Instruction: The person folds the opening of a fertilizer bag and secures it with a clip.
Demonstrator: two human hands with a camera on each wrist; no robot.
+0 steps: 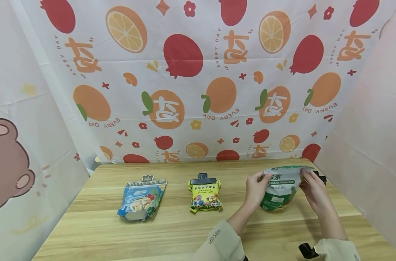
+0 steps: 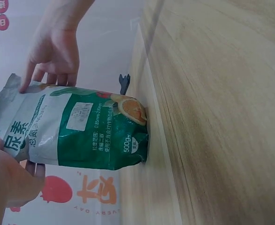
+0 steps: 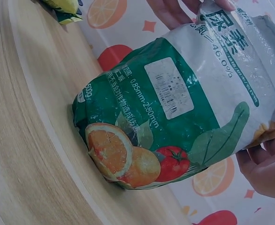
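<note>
Light wood-grain worktop (image 1: pixel 96 228) here, backed by a white curtain (image 1: pixel 191 83) printed with oranges and red fruit, and there's a pale cloth wall (image 1: pixel 370 145) along the right edge! Near the back right corner, it's the green-and-white plastic bag (image 1: pixel 279 192), upright, base down by the wood, with oranges and a tomato printed low and a white barcode label on the green. Left hand (image 1: pixel 257 186) pinching its upper left side, right hand (image 1: pixel 315 192) gripping the upper right: apart from each other, both on the bag! A black clip (image 1: pixel 320 177) sits just beyond the right hand, close to the right edge, so it's tight there. Leftward, wood grain runs to the small yellow packet (image 1: pixel 205 195) under its dark clip (image 1: pixel 202 180), then on to the blue bag (image 1: pixel 142 203) with a pale comb-shaped clip (image 1: pixel 147 182), nearest the left edge. More wood spreads before all three.
</note>
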